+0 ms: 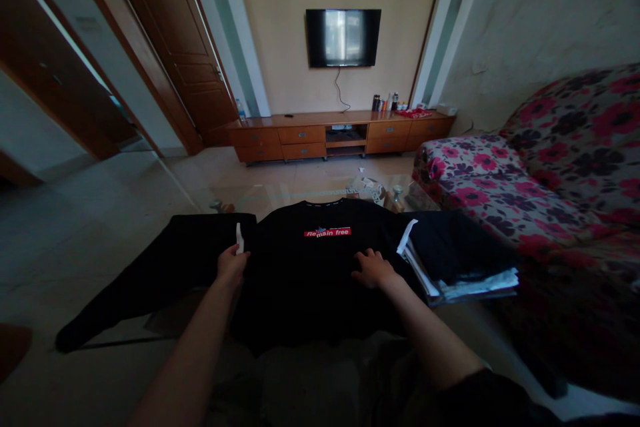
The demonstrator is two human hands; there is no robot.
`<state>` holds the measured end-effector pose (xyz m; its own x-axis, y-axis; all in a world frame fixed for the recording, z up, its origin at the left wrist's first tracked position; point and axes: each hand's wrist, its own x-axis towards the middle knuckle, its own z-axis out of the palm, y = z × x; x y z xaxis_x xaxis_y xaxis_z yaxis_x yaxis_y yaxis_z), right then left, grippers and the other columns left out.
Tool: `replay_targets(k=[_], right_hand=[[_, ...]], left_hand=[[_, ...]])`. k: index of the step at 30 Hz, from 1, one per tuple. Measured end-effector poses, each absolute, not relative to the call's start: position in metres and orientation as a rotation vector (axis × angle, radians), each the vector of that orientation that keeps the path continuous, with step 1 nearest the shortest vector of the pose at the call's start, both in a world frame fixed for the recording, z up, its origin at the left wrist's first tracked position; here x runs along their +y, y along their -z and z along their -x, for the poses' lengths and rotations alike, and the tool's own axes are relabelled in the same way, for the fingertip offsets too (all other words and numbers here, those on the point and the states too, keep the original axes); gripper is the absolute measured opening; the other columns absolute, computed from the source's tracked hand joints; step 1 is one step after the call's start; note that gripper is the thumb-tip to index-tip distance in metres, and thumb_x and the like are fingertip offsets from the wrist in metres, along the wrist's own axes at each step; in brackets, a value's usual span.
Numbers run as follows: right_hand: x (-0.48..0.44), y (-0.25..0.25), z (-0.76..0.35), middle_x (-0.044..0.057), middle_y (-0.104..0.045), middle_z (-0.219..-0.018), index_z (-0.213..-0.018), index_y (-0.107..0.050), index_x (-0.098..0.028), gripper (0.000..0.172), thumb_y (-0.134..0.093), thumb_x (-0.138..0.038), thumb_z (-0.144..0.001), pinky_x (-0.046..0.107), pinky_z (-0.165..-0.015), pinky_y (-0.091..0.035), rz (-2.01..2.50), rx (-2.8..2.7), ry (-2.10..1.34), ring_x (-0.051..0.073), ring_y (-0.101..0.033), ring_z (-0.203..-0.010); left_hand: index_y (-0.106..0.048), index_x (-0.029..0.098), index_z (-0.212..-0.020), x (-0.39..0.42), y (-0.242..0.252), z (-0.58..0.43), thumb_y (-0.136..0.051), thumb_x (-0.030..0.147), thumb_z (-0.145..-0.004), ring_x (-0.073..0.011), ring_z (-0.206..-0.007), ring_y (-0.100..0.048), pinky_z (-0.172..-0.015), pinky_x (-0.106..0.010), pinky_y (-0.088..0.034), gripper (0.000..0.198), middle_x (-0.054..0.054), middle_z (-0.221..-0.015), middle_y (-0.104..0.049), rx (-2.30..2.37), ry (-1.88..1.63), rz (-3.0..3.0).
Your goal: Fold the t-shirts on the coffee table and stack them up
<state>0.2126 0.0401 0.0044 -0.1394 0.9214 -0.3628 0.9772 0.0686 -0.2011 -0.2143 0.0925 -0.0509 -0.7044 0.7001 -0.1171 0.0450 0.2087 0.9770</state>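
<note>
A black long-sleeved shirt with a red "Remain free" label lies spread flat on a glass table in front of me. My left hand is closed, pinching the shirt near its left shoulder, next to a white stripe. My right hand lies flat on the shirt's right side with its fingers spread. The left sleeve stretches out to the left and down over the table's edge.
A stack of folded clothes lies on the table to the right of the shirt. A floral sofa stands at the right. A wooden TV cabinet with a wall TV is across the tiled floor. Brown doors stand at the left.
</note>
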Motion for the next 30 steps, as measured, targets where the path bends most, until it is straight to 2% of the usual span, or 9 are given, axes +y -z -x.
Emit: replay_targets(k=[3, 7, 14, 17, 20, 23, 25, 28, 30], right_hand=[[0.04, -0.006, -0.214, 0.016, -0.048, -0.148, -0.147, -0.054, -0.03, 0.06, -0.065, -0.048, -0.091, 0.05, -0.101, -0.046, -1.953, 2.205, 0.596, 0.038, -0.046, -0.137], [0.039, -0.006, -0.214, 0.016, -0.049, -0.147, -0.146, -0.054, -0.03, 0.059, -0.066, -0.046, -0.091, 0.05, -0.1, -0.047, -1.96, 2.214, 0.581, 0.038, -0.047, -0.137], [0.038, -0.008, -0.212, 0.016, -0.048, -0.148, -0.147, -0.053, -0.03, 0.059, -0.065, -0.046, -0.091, 0.051, -0.101, -0.046, -1.954, 2.205, 0.582, 0.038, -0.045, -0.138], [0.038, -0.008, -0.213, 0.016, -0.048, -0.149, -0.147, -0.053, -0.029, 0.06, -0.066, -0.046, -0.091, 0.051, -0.101, -0.046, -1.952, 2.202, 0.579, 0.038, -0.046, -0.138], [0.038, -0.008, -0.213, 0.016, -0.047, -0.15, -0.147, -0.053, -0.03, 0.06, -0.066, -0.046, -0.091, 0.051, -0.103, -0.045, -1.958, 2.202, 0.589, 0.038, -0.045, -0.139], [0.038, -0.009, -0.213, 0.015, -0.048, -0.149, -0.147, -0.053, -0.031, 0.059, -0.066, -0.046, -0.092, 0.051, -0.104, -0.045, -1.955, 2.197, 0.595, 0.037, -0.045, -0.139], [0.038, -0.009, -0.213, 0.015, -0.047, -0.149, -0.147, -0.053, -0.031, 0.06, -0.066, -0.047, -0.091, 0.051, -0.103, -0.045, -1.952, 2.194, 0.592, 0.037, -0.045, -0.139], [0.039, -0.01, -0.213, 0.016, -0.047, -0.151, -0.147, -0.052, -0.03, 0.06, -0.065, -0.047, -0.092, 0.051, -0.103, -0.045, -1.949, 2.196, 0.59, 0.038, -0.045, -0.139], [0.039, -0.01, -0.214, 0.016, -0.047, -0.151, -0.148, -0.052, -0.03, 0.06, -0.065, -0.047, -0.092, 0.051, -0.103, -0.045, -1.944, 2.197, 0.595, 0.038, -0.045, -0.14]], left_hand=[[-0.07, 0.013, -0.13, 0.091, 0.052, 0.209, -0.072, 0.004, -0.067, -0.0226, -0.081, -0.073, -0.084, -0.04, -0.06, 0.064, -0.008, -0.082, -0.073, 1.88, -1.482, -0.621], [-0.066, 0.015, -0.137, 0.091, 0.046, 0.205, -0.065, -0.001, -0.07, -0.0214, -0.077, -0.074, -0.077, -0.036, -0.062, 0.069, -0.009, -0.082, -0.074, 1.738, -1.418, -0.547], [-0.071, 0.016, -0.123, 0.089, 0.044, 0.204, -0.076, 0.01, -0.075, -0.0158, -0.071, -0.069, -0.072, -0.033, -0.061, 0.049, -0.006, -0.089, -0.072, 1.777, -1.464, -0.489], [-0.07, 0.017, -0.127, 0.087, 0.05, 0.206, -0.083, 0.013, -0.072, -0.0132, -0.069, -0.066, -0.073, -0.032, -0.059, 0.057, -0.005, -0.09, -0.071, 1.83, -1.505, -0.526], [-0.067, 0.018, -0.136, 0.086, 0.053, 0.206, -0.079, 0.012, -0.073, -0.0163, -0.071, -0.069, -0.077, -0.035, -0.06, 0.064, -0.007, -0.093, -0.072, 1.906, -1.48, -0.644], [-0.057, 0.018, -0.148, 0.084, 0.046, 0.199, -0.07, 0.013, -0.079, -0.0257, -0.097, -0.073, -0.092, -0.041, -0.058, 0.071, -0.015, -0.114, -0.074, 2.075, -1.422, -0.935], [-0.047, 0.022, -0.157, 0.079, 0.038, 0.189, -0.064, 0.014, -0.083, -0.0291, -0.118, -0.069, -0.105, -0.043, -0.051, 0.076, -0.016, -0.133, -0.069, 2.149, -1.325, -1.285], [-0.024, 0.028, -0.166, 0.072, 0.029, 0.174, -0.058, 0.017, -0.087, -0.0268, -0.133, -0.061, -0.115, -0.042, -0.043, 0.087, -0.011, -0.143, -0.064, 1.909, -0.973, -1.849], [-0.006, 0.026, -0.169, 0.068, 0.032, 0.166, -0.059, 0.021, -0.086, -0.0238, -0.138, -0.057, -0.118, -0.04, -0.04, 0.098, -0.01, -0.147, -0.062, 1.715, -0.785, -2.026]])
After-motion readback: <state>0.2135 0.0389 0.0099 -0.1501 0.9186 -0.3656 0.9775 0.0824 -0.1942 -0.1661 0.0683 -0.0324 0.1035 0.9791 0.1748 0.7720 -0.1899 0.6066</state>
